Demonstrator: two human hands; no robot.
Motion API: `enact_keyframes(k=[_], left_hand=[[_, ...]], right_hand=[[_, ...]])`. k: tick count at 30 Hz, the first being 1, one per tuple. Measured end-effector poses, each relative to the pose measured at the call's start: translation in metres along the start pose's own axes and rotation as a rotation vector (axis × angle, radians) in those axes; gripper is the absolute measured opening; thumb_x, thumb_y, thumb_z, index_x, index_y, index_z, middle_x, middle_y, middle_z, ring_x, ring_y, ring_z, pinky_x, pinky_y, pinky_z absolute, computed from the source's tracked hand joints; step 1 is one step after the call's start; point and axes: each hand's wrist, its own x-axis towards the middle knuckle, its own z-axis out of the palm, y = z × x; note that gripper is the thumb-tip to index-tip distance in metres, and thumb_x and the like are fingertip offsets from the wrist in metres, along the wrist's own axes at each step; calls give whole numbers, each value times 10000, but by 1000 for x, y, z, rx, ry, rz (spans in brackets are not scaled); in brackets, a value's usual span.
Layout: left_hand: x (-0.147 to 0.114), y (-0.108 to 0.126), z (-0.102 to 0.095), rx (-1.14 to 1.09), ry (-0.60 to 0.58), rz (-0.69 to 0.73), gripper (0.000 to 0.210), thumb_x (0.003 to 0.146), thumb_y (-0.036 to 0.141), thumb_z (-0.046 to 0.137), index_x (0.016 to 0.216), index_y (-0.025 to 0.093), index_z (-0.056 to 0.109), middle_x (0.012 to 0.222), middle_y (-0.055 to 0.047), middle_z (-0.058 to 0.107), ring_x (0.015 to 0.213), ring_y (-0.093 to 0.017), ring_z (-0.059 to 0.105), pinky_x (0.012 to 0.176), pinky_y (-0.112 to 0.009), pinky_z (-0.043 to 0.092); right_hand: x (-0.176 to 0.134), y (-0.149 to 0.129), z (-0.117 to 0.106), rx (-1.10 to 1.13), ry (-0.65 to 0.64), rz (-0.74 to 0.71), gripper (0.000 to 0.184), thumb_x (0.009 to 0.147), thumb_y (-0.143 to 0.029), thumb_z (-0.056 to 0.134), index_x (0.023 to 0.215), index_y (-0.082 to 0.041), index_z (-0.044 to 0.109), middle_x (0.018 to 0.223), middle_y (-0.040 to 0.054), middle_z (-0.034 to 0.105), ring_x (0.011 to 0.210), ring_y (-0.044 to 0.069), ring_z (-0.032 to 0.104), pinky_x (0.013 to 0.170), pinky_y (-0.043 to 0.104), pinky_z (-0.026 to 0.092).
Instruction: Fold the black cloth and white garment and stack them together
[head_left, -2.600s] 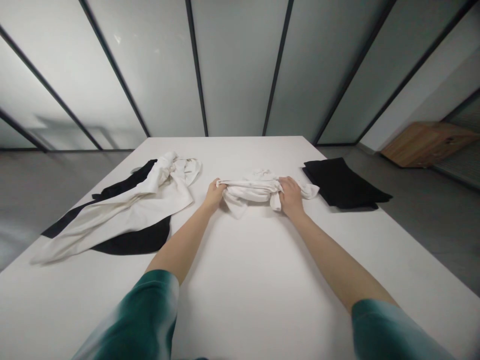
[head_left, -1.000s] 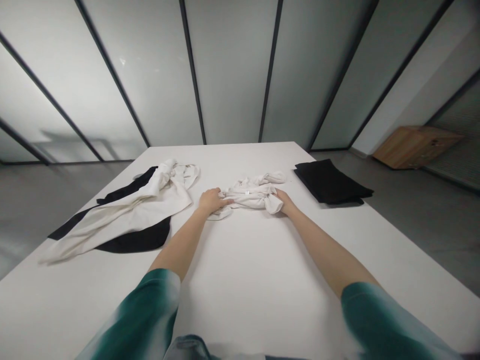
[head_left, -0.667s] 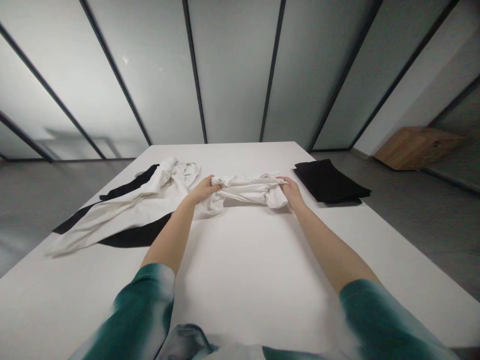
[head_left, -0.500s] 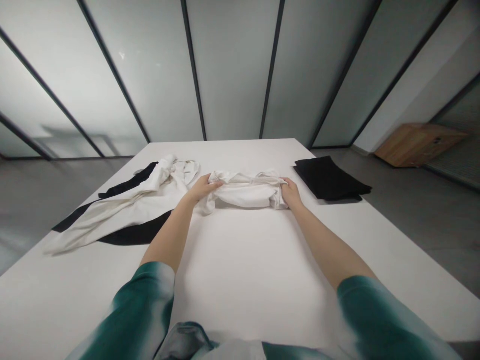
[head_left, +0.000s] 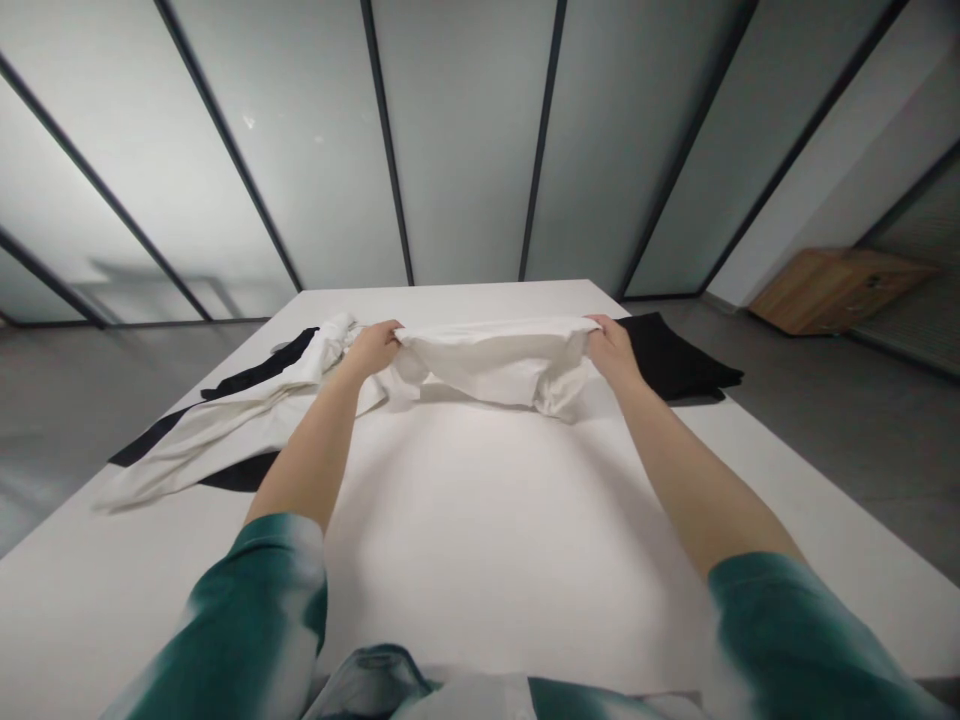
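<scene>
A white garment (head_left: 487, 360) stretches between my two hands, its upper edge pulled nearly straight and its lower part hanging in loose folds at the table (head_left: 480, 540). What kind of garment it is I cannot make out. My left hand (head_left: 376, 348) is closed on its left upper corner. At the opposite corner, the fingers of my right hand (head_left: 611, 348) pinch the cloth. Just behind my right hand lies a folded black cloth (head_left: 679, 360), partly covered by that hand.
Left of my left arm, a heap of white clothing (head_left: 247, 420) lies spread over black clothing (head_left: 244, 472), near the table's left edge. Frosted glass panels (head_left: 465, 140) stand beyond the table. On the floor at the far right is a wooden cabinet (head_left: 832, 290).
Both hands have risen and moved apart. The white garment has lifted with them, and its upper edge, bunched before, is now drawn out wide and taut.
</scene>
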Motion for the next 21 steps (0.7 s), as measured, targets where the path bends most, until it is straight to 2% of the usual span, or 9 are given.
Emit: enact_keyframes(k=[3, 5, 8, 10, 12, 14, 16, 18, 21], left_hand=[[21, -4, -35, 152, 2, 27, 302, 780, 205, 542, 1008, 202, 740, 1047, -107, 720, 1122, -293, 622, 983, -378, 456], [34, -5, -63, 169, -75, -22, 197, 750, 251, 619, 888, 204, 751, 930, -88, 718, 1088, -310, 634, 972, -387, 457], [47, 0, -108, -28, -279, -64, 141, 749, 272, 673, 796, 157, 738, 771, -57, 672, 999, -302, 655, 941, -407, 467], [52, 10, -132, -288, -343, -24, 203, 832, 258, 615, 882, 95, 725, 795, -64, 661, 990, -278, 650, 952, -450, 458], [59, 23, -144, -596, -280, 30, 269, 892, 222, 545, 1033, 31, 673, 915, -104, 677, 997, -250, 637, 974, -499, 446], [71, 36, -140, -822, -102, 103, 345, 901, 206, 525, 1188, 26, 591, 1087, -147, 671, 1056, -243, 620, 1021, -525, 426], [83, 44, -121, -842, 58, 143, 471, 880, 213, 547, 1336, 102, 507, 1266, -144, 620, 1211, -270, 569, 1084, -510, 387], [89, 45, -89, -673, 160, 80, 636, 846, 276, 609, 1448, 196, 418, 1410, -121, 538, 1374, -309, 441, 1130, -485, 337], [77, 40, -33, -321, 183, -53, 716, 853, 396, 600, 1487, 142, 384, 1510, -170, 453, 1442, -329, 351, 1173, -425, 279]], right_hand=[[35, -16, -35, -274, -92, -100, 153, 793, -291, 615, 773, -178, 715, 770, 76, 645, 778, 211, 608, 725, 337, 472], [56, -30, -59, -401, -342, 12, 181, 792, -281, 691, 640, -184, 671, 589, 31, 586, 606, 171, 562, 646, 321, 445], [81, -54, -83, -272, -727, 186, 225, 780, -312, 762, 634, -169, 669, 500, 11, 566, 476, 134, 515, 547, 290, 426], [93, -73, -85, -83, -744, 323, 172, 831, -288, 715, 736, -146, 695, 530, 23, 600, 462, 128, 528, 529, 281, 443], [103, -92, -75, 137, -577, 384, 149, 906, -231, 596, 869, -126, 695, 613, 45, 651, 501, 129, 571, 566, 284, 488], [110, -108, -54, 389, -356, 283, 236, 939, -182, 507, 1125, -127, 640, 858, 80, 730, 674, 140, 659, 695, 306, 543], [114, -114, -26, 529, -292, 128, 528, 945, -193, 515, 1455, -163, 382, 1276, 122, 659, 999, 159, 678, 874, 366, 536], [111, -108, 5, 461, -332, -6, 655, 971, -303, 512, 1546, -186, 221, 1501, 147, 477, 1252, 192, 572, 1010, 442, 471], [86, -81, 46, 208, -316, -161, 682, 922, -417, 586, 1530, -253, 325, 1548, 120, 424, 1387, 254, 450, 1114, 497, 376]])
